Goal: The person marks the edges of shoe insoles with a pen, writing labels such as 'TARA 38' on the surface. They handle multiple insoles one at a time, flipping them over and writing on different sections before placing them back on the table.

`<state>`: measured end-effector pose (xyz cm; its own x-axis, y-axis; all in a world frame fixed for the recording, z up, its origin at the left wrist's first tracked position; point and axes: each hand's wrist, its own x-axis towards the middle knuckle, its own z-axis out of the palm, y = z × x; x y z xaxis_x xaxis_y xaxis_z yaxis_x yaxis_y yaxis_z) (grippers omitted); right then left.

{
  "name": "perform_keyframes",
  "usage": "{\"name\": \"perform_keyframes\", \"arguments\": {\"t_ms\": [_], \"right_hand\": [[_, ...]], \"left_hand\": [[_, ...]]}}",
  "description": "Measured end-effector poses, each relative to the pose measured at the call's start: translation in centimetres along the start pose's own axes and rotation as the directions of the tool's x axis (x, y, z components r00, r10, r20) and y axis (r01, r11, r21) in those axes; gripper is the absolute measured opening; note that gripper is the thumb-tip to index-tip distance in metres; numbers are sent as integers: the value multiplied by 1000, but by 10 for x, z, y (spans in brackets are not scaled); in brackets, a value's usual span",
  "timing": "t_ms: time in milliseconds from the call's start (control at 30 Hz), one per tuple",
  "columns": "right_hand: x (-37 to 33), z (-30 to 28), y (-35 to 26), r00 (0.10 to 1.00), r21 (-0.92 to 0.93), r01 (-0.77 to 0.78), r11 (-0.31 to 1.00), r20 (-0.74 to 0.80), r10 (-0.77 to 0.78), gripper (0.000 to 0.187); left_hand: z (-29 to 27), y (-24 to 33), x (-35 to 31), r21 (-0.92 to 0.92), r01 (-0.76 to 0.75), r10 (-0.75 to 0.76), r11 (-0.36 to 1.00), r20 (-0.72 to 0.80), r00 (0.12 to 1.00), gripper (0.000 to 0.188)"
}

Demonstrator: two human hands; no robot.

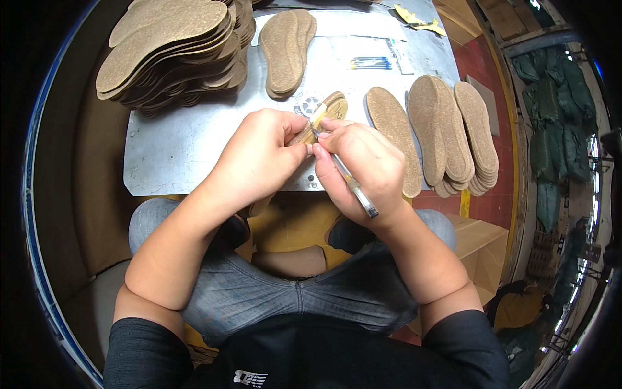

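black short-sleeved fabric shirt [311, 350]; small white printed mark [250, 378] on its front; faded blue-grey denim trousers [243, 301]; bare forearms [175, 249]

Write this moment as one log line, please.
left hand: holding insole | right hand: gripping pen, tip at insole | table: tall insole pile
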<state>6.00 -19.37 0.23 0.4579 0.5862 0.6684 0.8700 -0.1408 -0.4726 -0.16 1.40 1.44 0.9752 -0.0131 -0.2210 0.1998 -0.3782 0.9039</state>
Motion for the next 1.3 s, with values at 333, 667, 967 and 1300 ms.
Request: {"name": "perform_keyframes", "arguments": {"t_ms": [333,667,967,1300], "right_hand": [[3,-3,-3,1000,-12,-8,1000,2,8,14],[8,-19,16,872,365,-344,865,-217,438,20],[6,-46,40,557,763,-646,2,470,684,38],[0,-72,73,576,876,-477,71,250,779,25]], "left_hand": [[-6,6,0,-248,106,-79,963,115,990,10],[-15,3,7,-447,151,-26,882,273,962,14],[-22,4,6,-549,166,24,819,322,947,21],[-35,2,9,-538,5,25,843,47,999,47]]}}
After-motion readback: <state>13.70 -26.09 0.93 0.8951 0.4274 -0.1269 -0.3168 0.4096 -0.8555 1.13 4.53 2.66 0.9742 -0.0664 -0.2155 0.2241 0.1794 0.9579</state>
